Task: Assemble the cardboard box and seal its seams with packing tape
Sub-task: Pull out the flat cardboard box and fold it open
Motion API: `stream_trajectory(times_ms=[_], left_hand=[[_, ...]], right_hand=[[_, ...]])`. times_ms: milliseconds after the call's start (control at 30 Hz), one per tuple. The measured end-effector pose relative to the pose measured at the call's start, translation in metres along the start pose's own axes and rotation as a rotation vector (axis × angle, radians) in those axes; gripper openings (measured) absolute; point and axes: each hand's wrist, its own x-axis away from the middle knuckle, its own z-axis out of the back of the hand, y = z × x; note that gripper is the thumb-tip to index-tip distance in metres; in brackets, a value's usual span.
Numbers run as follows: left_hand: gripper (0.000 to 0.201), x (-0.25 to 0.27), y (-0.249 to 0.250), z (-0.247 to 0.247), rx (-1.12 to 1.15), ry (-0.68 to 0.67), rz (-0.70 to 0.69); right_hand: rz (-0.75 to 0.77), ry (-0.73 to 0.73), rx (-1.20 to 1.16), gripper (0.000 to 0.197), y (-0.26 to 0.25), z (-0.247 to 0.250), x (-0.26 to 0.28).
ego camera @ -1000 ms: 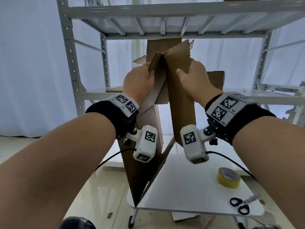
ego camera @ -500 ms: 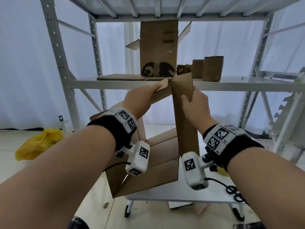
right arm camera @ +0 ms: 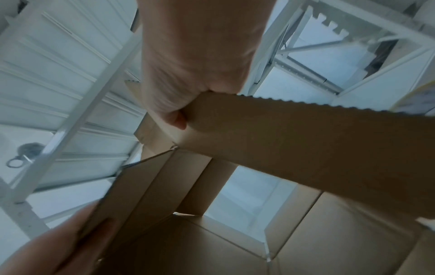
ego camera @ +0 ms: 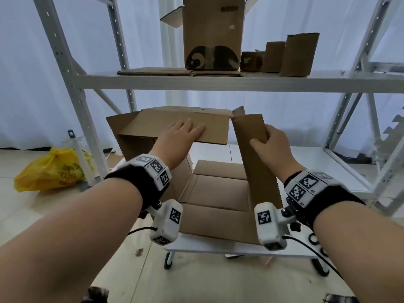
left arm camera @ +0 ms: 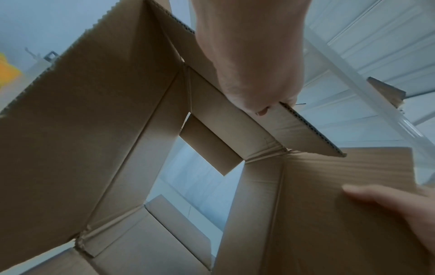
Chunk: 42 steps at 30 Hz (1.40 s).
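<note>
The brown cardboard box (ego camera: 214, 193) lies on its side on the small white table (ego camera: 218, 250), opened into a square tube with both ends open. My left hand (ego camera: 185, 132) lies on the upper flap (ego camera: 153, 123), fingers flat on top. In the left wrist view its thumb (left arm camera: 261, 111) presses under that flap's edge (left arm camera: 306, 130). My right hand (ego camera: 269, 141) grips the upright right-hand flap (ego camera: 251, 154), thumb inside and fingers round its outer edge; the right wrist view shows this grip (right arm camera: 195, 65) on the flap (right arm camera: 306, 139). I see no tape roll in the head view.
A white metal rack (ego camera: 218, 83) stands right behind the table. Its shelf carries a tall open box (ego camera: 213, 33), small boxes (ego camera: 299, 54) and flat cardboard (ego camera: 179, 72). A yellow bag (ego camera: 50, 171) lies on the floor at left. Black scissor handles (ego camera: 314, 239) peek out below my right wrist.
The folded box, held high and nearly flat, has come down onto the table and spread open into a tube. My left hand shifted left onto the upper flap; my right hand keeps its flap.
</note>
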Motion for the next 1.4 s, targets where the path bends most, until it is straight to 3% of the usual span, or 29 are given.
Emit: stream_trajectory(times_ms=[133,267,333,500,667,833,1000,1133,1200,1300,1400], left_hand=[[0.062,-0.013,0.012,-0.001,0.013,0.083,-0.038],[0.058,-0.027,0.024,0.003,0.084,0.155,-0.073],[0.055,-0.033,0.031,0.0,0.092,0.162,-0.104],[0.061,-0.03,0.045,-0.036,0.093,-0.012,-0.091],[0.072,-0.027,0.057,-0.051,0.274,-0.247,-0.007],[0.067,-0.059,0.043,-0.026,0.166,-0.056,0.046],[0.065,-0.087,0.03,-0.02,0.084,-0.204,0.029],[0.044,-0.088,0.032,-0.035,0.206,-0.032,0.065],[0.038,-0.085,0.034,-0.041,0.229,0.056,0.074],[0.033,-0.085,0.034,-0.048,0.246,0.103,0.093],[0.031,-0.086,0.04,-0.049,0.217,0.12,0.08]], right_hand=[[0.033,0.118,-0.043,0.031,-0.016,0.0,-0.011],[-0.025,0.146,-0.01,0.018,-0.016,0.002,-0.028],[-0.058,0.195,-0.041,0.02,-0.006,0.004,-0.03],[-0.109,0.273,-0.158,0.019,0.021,0.009,-0.011],[-0.122,0.249,-0.239,0.016,0.026,0.016,-0.006],[-0.155,0.228,-0.167,0.013,0.038,0.027,-0.005],[-0.189,0.208,-0.134,0.009,0.045,0.035,-0.005],[-0.197,0.199,-0.095,0.011,0.041,0.038,-0.002],[-0.185,0.14,-0.02,0.013,0.032,0.042,-0.005],[-0.113,-0.067,0.329,0.024,0.009,0.042,-0.016],[-0.019,-0.166,0.612,0.029,-0.011,0.027,-0.021]])
